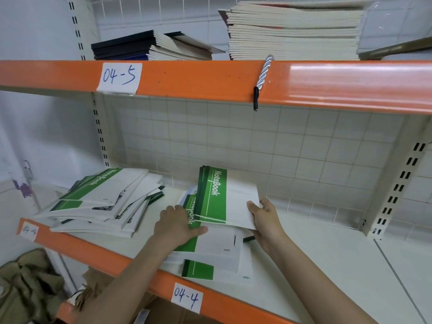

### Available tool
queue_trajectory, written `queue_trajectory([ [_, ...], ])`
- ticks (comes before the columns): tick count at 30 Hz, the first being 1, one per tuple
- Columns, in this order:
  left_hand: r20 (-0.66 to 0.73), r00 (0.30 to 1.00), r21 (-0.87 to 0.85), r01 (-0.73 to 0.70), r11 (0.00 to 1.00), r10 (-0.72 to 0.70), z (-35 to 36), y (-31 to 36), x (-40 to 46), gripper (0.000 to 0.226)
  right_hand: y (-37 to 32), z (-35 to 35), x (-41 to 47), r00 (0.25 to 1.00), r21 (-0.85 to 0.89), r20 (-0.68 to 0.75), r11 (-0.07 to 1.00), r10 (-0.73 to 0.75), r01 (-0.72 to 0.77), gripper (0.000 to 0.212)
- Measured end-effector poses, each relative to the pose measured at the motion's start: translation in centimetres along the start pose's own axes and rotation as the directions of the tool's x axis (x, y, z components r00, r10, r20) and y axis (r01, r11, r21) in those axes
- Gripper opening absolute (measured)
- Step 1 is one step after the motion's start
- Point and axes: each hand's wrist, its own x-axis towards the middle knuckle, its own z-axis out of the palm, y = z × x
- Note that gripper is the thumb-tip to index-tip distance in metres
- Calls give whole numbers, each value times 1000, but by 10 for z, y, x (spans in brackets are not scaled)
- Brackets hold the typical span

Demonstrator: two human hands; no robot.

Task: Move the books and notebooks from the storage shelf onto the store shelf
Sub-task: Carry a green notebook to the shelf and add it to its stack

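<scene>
A small batch of green notebooks (217, 197) is held tilted above a loose pile of notebooks (210, 253) on the shelf marked 04-4 (112, 258). The batch is gripped at its white right edge by the right hand (261, 218), thumb on the cover; the left hand (177, 225) is laid flat, fingers straight, on the pile beneath. The step appears to be the gathering of a batch. It would best be squared against the pile before lifting — covers aligned, spines together — with the lower notebooks kept pressed down so none slide off. A second, messier stack (100, 202) lies further left; pale books (292, 31) and dark ones (145, 46) sit on shelf 04-5 (210, 78) above.
</scene>
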Motion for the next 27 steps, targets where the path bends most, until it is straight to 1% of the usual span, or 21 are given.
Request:
queue_trajectory([
  [1,-3,1000,-56,-3,998,3,-1,0,3,73,0,0,0,1000,3,0,1000,7,-7,10],
  [2,-6,1000,-131,17,991,-18,-2,-1,6,68,0,0,-1,1000,1,5,1000,4,-4,11],
  [4,-13,998,-272,49,961,-54,-4,-4,11,47,1,0,-1,1000,-9,10,1000,5,-5,12],
  [5,-38,998,-324,39,945,-54,-5,-5,12,35,3,-1,0,1000,-9,9,1000,1,-1,12],
  [6,-96,994,-378,5,926,-44,-5,-6,12,24,3,0,-1,1000,-18,5,1000,-1,1,12],
  [7,-171,985,-471,-45,881,-41,-7,-5,11,15,3,1,-1,1000,-25,-8,1000,-3,3,14],
  [8,-209,976,-596,-73,800,-67,-9,-4,9,10,4,2,-1,999,-48,-30,999,-17,15,22],
  [9,-203,973,-735,-79,673,-107,-14,1,6,10,6,3,1,998,-75,-50,997,-39,35,28],
  [10,-163,978,-852,-74,519,-127,-19,5,4,14,5,4,0,995,-97,-61,993,-80,73,25],
  [11,-120,985,-920,-64,387,-121,-23,9,1,20,5,5,-1,990,-121,-68,986,-126,117,19],
  [12,-104,991,-935,-67,347,-89,-27,13,-2,28,5,7,-3,985,-149,-54,977,-163,153,15],
  [13,-109,993,-932,-89,352,-38,-30,16,-6,36,6,9,-4,982,-177,-35,969,-183,174,15],
  [14,-114,993,-934,-117,337,27,-30,18,-8,43,5,11,-7,982,-198,3,962,-190,187,16],
  [16,-145,980,-953,-176,247,139,-31,20,-11,49,5,14,-7,977,-254,55,944,-205,212,16],
  [17,-181,969,-949,-217,227,171,-31,19,-10,49,3,13,-5,975,-267,71,937,-212,223,14],
  [19,-265,942,-915,-313,252,208,-31,15,-7,46,-4,10,-1,964,-232,108,936,-245,264,12],
  [21,-340,907,-869,-404,286,247,-29,13,-5,39,-12,11,0,943,-201,132,924,-305,327,18],
  [23,-394,889,-839,-452,302,236,-28,15,-4,30,-16,16,0,919,-208,138,897,-368,390,34],
  [24,-409,892,-847,-450,282,195,-27,17,-4,28,-17,19,-1,911,-198,146,891,-386,409,38],
  [26,-404,912,-890,-410,198,70,-25,22,-3,22,-13,24,0,909,-159,145,898,-390,410,22],
  [27,-388,921,-907,-386,167,19,-24,23,-2,19,-10,26,-1,914,-150,139,904,-381,400,20],
])
